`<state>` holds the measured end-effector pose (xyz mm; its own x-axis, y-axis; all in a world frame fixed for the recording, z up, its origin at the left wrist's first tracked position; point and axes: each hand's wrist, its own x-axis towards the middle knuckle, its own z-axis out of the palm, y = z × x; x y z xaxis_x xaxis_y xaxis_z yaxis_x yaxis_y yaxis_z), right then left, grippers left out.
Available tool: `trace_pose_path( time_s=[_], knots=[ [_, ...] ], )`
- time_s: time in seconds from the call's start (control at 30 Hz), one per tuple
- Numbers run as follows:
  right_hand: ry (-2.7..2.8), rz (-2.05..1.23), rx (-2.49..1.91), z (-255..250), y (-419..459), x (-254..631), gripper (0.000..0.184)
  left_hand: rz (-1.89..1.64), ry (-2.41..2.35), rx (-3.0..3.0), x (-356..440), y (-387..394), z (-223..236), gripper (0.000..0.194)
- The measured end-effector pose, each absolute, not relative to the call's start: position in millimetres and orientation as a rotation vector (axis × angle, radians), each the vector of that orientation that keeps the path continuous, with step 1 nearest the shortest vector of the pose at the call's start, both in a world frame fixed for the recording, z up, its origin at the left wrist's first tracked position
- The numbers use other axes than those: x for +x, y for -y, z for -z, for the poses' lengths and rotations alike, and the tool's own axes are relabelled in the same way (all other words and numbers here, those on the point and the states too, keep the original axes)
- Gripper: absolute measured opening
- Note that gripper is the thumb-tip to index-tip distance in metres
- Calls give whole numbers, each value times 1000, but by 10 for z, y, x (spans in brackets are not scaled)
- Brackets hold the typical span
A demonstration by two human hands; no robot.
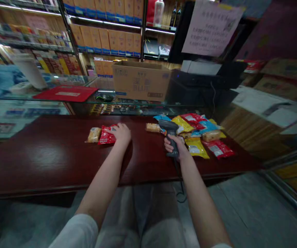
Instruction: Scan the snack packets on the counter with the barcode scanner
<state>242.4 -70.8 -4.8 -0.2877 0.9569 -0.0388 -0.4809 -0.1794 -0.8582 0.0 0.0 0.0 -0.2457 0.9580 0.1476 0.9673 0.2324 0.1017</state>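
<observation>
My right hand (pixel 177 146) is wrapped around the handle of a dark barcode scanner (pixel 169 126), whose cable hangs down past the table's front edge. Under the fingers of my left hand (pixel 122 134) is a red snack packet (pixel 107 135), lying on the dark red table and partly covered by them. Touching or almost touching that packet on its left is a small clear-wrapped packet with tan food (pixel 94 134). A similar tan packet (pixel 153 127) lies just left of the scanner head. Right of the scanner is a pile of red, blue and yellow packets (pixel 196 147).
Behind the table (pixel 52 151) runs a glass counter bearing a cardboard box (pixel 141 82), a red mat (pixel 67 93) and a mouse (pixel 104 97). A monitor with a paper notice (pixel 212 27) stands back right. Stocked shelves line the back wall.
</observation>
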Motion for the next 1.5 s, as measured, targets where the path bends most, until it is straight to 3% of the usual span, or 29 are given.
trace_pose_path(
  time_s=[0.23, 0.43, 0.73, 0.9, 1.0, 1.17, 1.37, 1.5],
  knots=[
    [900, -1713, -694, 13, 724, 2465, 29, 525, 1891, -2331, 177, -53, 69, 62],
    [868, -1712, -683, 22, 704, 2487, 25, 540, 1489, -2723, 467, -116, 231, 70],
    [863, -1705, -695, 3, 721, 2509, 28, 550, 1631, -2617, 333, -63, 75, 41],
    [870, -1702, -717, 10, 715, 2511, 30, 530, 1920, -2547, 283, -42, 60, 59],
    [903, -1681, -746, 22, 717, 2486, 33, 556, 2013, -2489, 249, -41, 76, 53],
    [978, -1611, -849, 24, 754, 2409, 40, 920, 1816, -2541, 218, -59, 99, 60],
    [988, -1618, -871, 7, 775, 2387, 42, 987, 1607, -2604, 236, -75, 102, 69],
    [987, -1617, -857, -3, 777, 2396, 41, 990, 1519, -2687, 256, -88, 136, 53]
  ],
)
